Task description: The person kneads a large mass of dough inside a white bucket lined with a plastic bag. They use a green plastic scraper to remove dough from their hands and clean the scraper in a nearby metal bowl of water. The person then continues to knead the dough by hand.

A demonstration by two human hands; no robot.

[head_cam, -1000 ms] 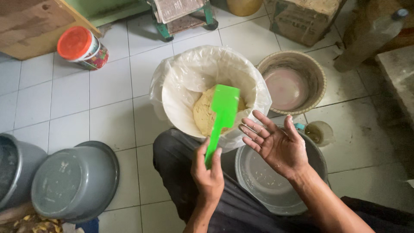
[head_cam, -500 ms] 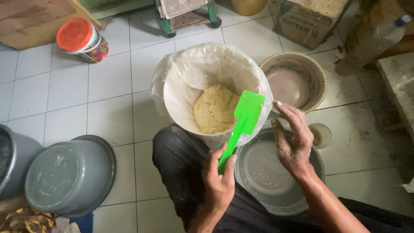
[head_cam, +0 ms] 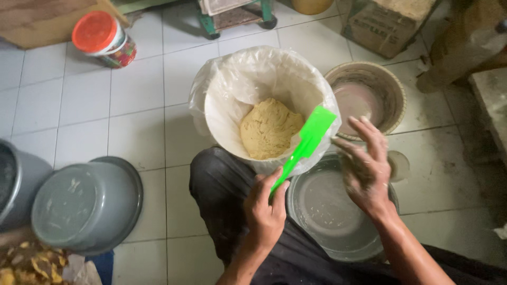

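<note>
My left hand grips the handle of a bright green spatula, whose blade points up over the rim of a white bucket lined with clear plastic. Inside the bucket lies a tan lump of dough. My right hand hovers just right of the blade, back upward, fingers curled and smeared with dough; its palm is hidden. Beneath that hand sits a metal basin on my lap, next to my dark trousers.
A round woven-rimmed bowl sits right of the bucket. An upturned grey basin and a grey pot stand at left. A jar with an orange lid is at the back left; a cardboard box at the back right. White tiled floor.
The spatula swung right, off the dough and over the bucket's right rim. My right hand turned from palm up to palm down and curled beside the blade.
</note>
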